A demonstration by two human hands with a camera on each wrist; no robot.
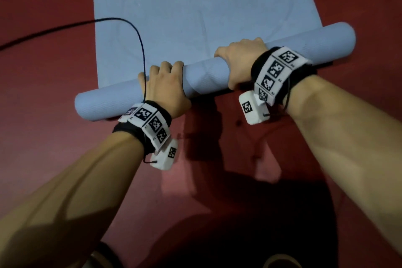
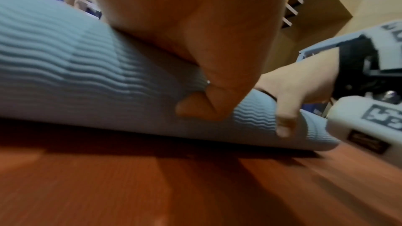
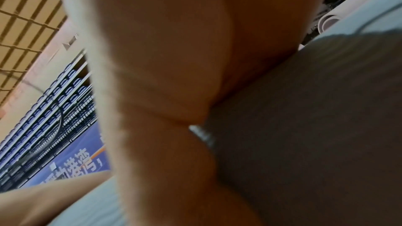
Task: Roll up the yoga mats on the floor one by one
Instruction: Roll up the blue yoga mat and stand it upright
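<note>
Red floor (image 1: 54, 148); mat roll (image 1: 204, 72) long axis lower-left to upper-right.

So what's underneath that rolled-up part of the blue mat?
The red floor lies under the roll, which both hands grip, left hand and right hand. The strip directly beneath it is hidden.

A dark red floor (image 1: 47, 67) filled the head view, with a black cable (image 1: 65, 28) trailing across it from the left. Behind, the right wrist view showed rows of blue stadium seats (image 3: 54, 95) and a blue banner with white characters (image 3: 74, 164). The left wrist view showed a tan wall (image 2: 322, 2).
</note>
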